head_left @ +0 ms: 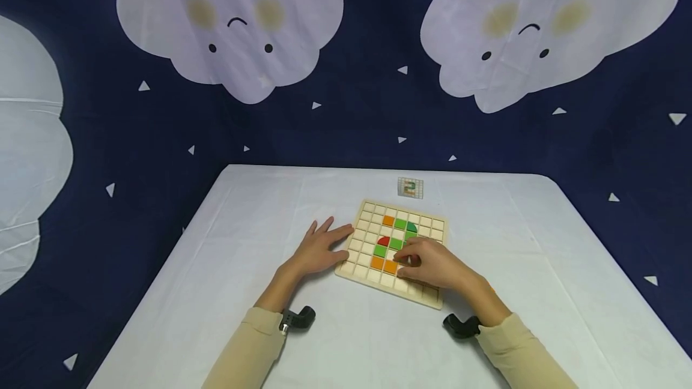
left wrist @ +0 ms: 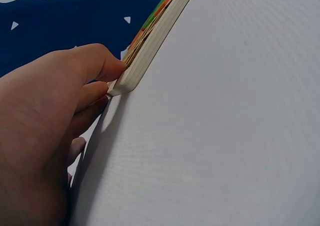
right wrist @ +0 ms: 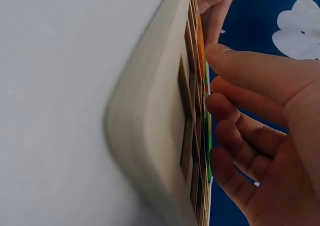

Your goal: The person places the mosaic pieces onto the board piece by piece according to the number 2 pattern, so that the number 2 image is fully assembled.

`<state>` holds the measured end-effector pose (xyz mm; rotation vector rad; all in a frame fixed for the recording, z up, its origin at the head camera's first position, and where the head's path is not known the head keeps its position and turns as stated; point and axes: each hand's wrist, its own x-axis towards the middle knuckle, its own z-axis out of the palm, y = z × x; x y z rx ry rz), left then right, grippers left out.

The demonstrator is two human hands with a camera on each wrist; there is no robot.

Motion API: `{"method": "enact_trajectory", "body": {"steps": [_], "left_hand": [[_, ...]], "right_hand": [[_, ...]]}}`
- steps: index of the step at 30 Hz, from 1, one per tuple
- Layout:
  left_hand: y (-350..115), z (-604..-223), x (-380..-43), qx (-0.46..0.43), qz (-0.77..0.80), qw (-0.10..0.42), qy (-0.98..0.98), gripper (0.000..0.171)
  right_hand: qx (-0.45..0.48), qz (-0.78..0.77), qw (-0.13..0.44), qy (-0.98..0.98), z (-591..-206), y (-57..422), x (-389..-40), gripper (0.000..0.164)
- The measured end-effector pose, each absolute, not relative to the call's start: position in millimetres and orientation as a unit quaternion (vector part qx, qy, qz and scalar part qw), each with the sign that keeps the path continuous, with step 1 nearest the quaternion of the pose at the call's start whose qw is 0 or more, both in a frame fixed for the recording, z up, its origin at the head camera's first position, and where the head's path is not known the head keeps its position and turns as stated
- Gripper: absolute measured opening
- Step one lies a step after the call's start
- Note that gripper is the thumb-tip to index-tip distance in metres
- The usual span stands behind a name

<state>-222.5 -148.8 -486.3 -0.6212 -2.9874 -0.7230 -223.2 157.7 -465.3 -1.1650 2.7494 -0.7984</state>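
A square wooden grid board (head_left: 362, 272) lies on the table in the head view. Its cells bear orange tiles (head_left: 377, 263), green tiles (head_left: 380, 251), a red rounded tile (head_left: 383, 241) and a dark green rounded tile (head_left: 412, 227). My left hand (head_left: 316, 252) rests at the board's left side, fingers spread; the left wrist view shows its thumb (left wrist: 114, 69) on the corner edge. Over the lower right cells is my right hand (head_left: 432, 262), fingers bent, tips right at the tiles. In the right wrist view its thumb (right wrist: 240, 65) stands apart from the fingers, no piece visible between them.
Behind the board lies a small card (head_left: 410, 188) printed with a coloured grid pattern. A white cloth covers the table (head_left: 259, 209). Dark blue fabric (head_left: 346, 131) with white clouds hangs behind and at the sides. Each wrist wears a black camera mount (head_left: 300, 318).
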Motion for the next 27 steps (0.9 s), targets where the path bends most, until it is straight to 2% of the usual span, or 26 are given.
{"method": "enact_trajectory", "body": {"steps": [7, 27], "left_hand": [[-148.2, -487.5, -224.2, -0.199, -0.229, 0.003, -0.953, 0.060], [-150.0, -487.6, -221.4, -0.206, -0.231, 0.006, -0.951, 0.059]], "right_hand": [[-0.352, -0.294, 0.058, 0.887, -463.8, 171.3, -221.6, 0.030], [-0.317, -0.299, 0.035, 0.900, -465.5, 211.9, -213.0, 0.026]]}}
